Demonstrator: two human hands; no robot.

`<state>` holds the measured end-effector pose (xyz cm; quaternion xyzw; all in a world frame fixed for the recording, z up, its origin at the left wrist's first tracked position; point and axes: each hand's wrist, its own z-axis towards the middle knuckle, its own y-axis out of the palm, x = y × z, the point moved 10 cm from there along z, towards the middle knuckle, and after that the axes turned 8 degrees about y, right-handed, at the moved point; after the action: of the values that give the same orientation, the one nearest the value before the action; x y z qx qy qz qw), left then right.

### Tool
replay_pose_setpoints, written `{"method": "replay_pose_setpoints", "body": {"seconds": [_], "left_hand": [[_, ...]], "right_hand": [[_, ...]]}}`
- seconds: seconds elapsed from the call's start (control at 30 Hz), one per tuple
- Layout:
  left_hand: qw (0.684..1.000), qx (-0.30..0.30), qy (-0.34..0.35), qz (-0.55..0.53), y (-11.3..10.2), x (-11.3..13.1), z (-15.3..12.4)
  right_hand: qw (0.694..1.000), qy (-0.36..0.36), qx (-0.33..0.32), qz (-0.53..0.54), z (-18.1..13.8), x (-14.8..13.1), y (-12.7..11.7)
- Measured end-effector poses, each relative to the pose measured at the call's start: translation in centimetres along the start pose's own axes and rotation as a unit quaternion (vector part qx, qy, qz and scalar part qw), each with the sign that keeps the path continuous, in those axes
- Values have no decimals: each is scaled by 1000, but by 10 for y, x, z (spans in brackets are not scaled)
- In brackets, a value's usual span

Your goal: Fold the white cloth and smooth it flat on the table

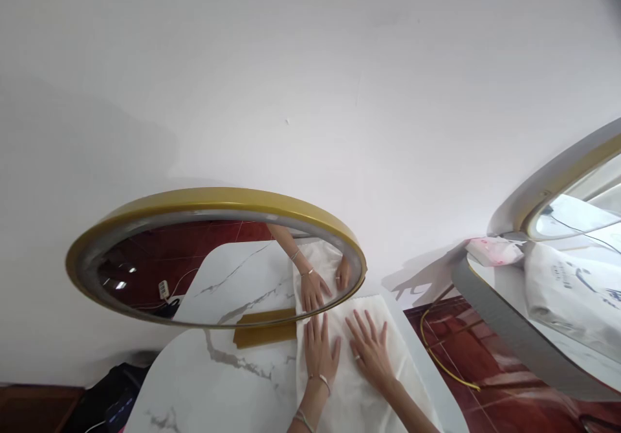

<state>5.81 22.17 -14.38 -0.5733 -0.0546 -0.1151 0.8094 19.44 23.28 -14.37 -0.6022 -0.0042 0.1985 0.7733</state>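
Observation:
A white cloth (356,400) lies spread flat over the right part of a marble-patterned table (233,388), its far edge close to the wall. My left hand (320,358) rests palm down on the cloth's left side, fingers stretched out, with bracelets at the wrist. Beside it, my right hand (373,354) presses flat on the cloth with its fingers spread and a ring on one of them. Neither hand grips anything. The lower edge of a gold-framed mirror (218,197) hangs just over my left fingertips, and both hands are reflected in it.
The mirror's gold base (262,336) stands on the table left of the cloth. At the right is a second table (514,336) with a white printed bag (567,290), a tissue pack (495,250) and another gold-framed mirror (538,200). A black bag (104,394) sits low at the left.

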Motion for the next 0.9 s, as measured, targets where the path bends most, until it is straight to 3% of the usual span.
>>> {"method": "replay_pose_setpoints", "body": {"seconds": [0.1,0.23,0.4,0.53,0.6,0.67,0.8,0.9], "left_hand": [[1000,-13,-16,5,8,-6,19],[997,-39,-61,2,15,-14,42],[996,-72,-49,-12,26,8,79],[996,-78,-26,-38,30,33,96],[995,-82,14,-58,30,48,94],[992,-91,61,-69,31,62,86],[992,-77,91,-38,28,70,55],[990,-49,130,2,17,75,22]], "right_hand": [[998,-40,-39,22,23,-18,11],[997,-47,-56,35,54,-16,20],[997,-54,-53,27,81,14,17],[998,51,-25,-15,89,56,14],[993,114,-17,-37,86,76,15],[990,134,-21,-44,79,85,17],[997,62,-15,-40,54,80,7],[999,-9,14,-44,6,70,-8]]}}
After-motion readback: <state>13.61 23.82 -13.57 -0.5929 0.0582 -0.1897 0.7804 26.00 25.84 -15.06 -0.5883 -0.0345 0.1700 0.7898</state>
